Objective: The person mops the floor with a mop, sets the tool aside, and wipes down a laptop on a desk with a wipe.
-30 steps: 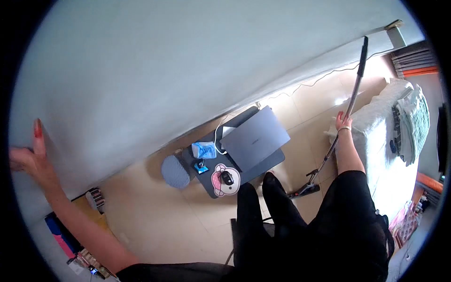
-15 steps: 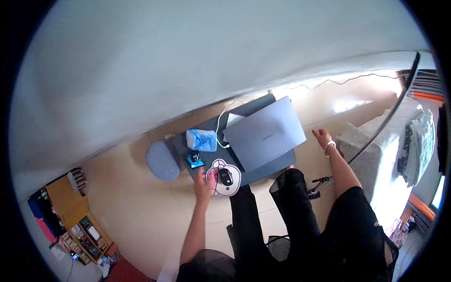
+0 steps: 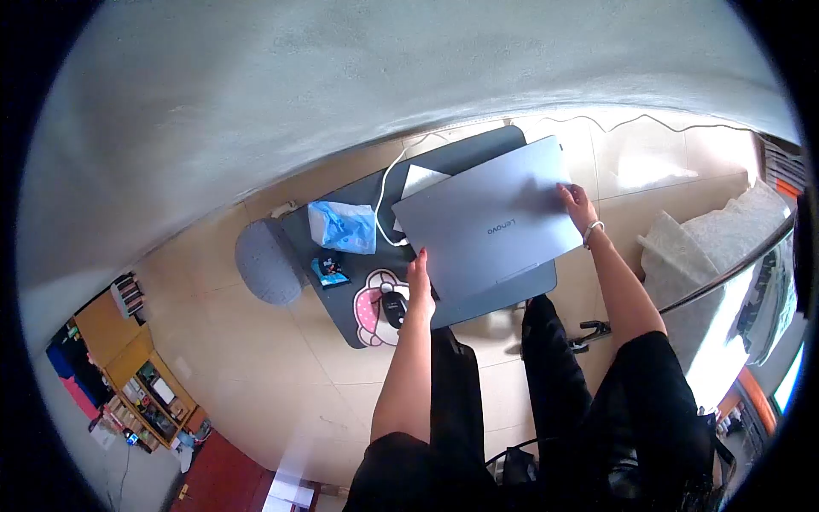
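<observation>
A closed grey laptop (image 3: 478, 213) with a Lenovo mark on its lid lies at an angle on the dark low table (image 3: 358, 294). My left hand (image 3: 420, 282) grips its left edge near the front corner, the thumb up against the side. At the opposite edge, my right hand (image 3: 578, 209) is closed on the laptop, with fingers partly hidden. A black mouse (image 3: 394, 307) rests beside my left hand on a pink and white cartoon mouse pad (image 3: 368, 309).
On the table are a blue and white tissue pack (image 3: 341, 226), a small blue packet (image 3: 328, 271), a white cable (image 3: 380, 192) and a white sheet (image 3: 422, 180). A grey stool (image 3: 266, 260) stands left. Cloth-covered furniture (image 3: 682, 243) is at right, a wall (image 3: 384, 77) behind.
Both hands have come to the laptop's edges, the left from beside the mouse pad and the right from the open space at the right. My view has shifted slightly.
</observation>
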`<state>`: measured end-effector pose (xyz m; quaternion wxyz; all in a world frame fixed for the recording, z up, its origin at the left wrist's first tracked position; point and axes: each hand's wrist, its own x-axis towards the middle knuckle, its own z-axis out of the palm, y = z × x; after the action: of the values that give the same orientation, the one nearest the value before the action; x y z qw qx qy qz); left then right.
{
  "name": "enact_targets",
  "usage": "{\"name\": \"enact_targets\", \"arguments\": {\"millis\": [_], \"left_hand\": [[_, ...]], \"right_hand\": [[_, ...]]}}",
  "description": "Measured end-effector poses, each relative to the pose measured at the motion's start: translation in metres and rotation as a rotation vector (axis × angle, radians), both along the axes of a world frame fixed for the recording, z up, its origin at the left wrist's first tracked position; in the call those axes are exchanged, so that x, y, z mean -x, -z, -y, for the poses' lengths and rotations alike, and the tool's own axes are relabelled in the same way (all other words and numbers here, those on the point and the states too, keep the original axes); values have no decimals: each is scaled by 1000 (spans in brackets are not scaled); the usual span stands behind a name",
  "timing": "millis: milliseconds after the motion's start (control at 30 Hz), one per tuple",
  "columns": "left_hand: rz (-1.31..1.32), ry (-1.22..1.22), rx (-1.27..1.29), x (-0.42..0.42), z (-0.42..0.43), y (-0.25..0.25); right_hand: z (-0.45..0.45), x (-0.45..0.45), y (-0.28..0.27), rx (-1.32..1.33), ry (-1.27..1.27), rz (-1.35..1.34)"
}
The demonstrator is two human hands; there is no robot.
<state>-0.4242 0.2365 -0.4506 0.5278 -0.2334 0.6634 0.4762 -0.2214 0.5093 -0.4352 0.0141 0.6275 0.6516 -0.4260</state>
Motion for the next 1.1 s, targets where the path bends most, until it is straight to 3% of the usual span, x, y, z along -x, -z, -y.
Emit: {"name": "enact_targets", "arguments": {"millis": [67,100,133,167,200,467,500,533,700,800,867,933,967,1000,1033,1100], "left_hand": [[1,-61,0,0,-1,-5],[3,-119,-1,-1,0,-9],[7,-178,-2,-1,-1,-16],[-50,-28,132,5,-3,-30],[-47,-29,129,7,-3,-37],[-108,-97,145,12,19,-34],[-94,-53,140,15,23,-32],[-82,-6,133,18,29,-30],[20,132,66,21,43,-27],[71,170,37,25,49,-27],[-416,416,136,23,39,-49],[-557,494,86,38,60,-43],[-730,202,68,46,69,-35],[-563,-114,50,54,84,-31],[-955,100,287,72,82,-52],[-962,235,429,114,138,-16]], "right_hand": [[1,1,-5,46,36,9],[3,-13,18,55,51,39],[12,-17,20,-39,11,53],[21,-8,2,6,54,56],[28,1,-15,51,96,56],[61,-26,41,9,-7,53],[59,-27,43,64,-42,171],[60,-23,39,119,60,36],[63,-3,9,-88,-199,199],[65,-9,20,-131,-157,144],[61,-2,14,-45,-11,68],[56,-5,22,25,58,48],[48,-11,36,-17,-159,62],[39,-19,50,132,-8,17],[33,-20,56,157,-11,-5],[30,-17,63,93,-5,-123]]}}
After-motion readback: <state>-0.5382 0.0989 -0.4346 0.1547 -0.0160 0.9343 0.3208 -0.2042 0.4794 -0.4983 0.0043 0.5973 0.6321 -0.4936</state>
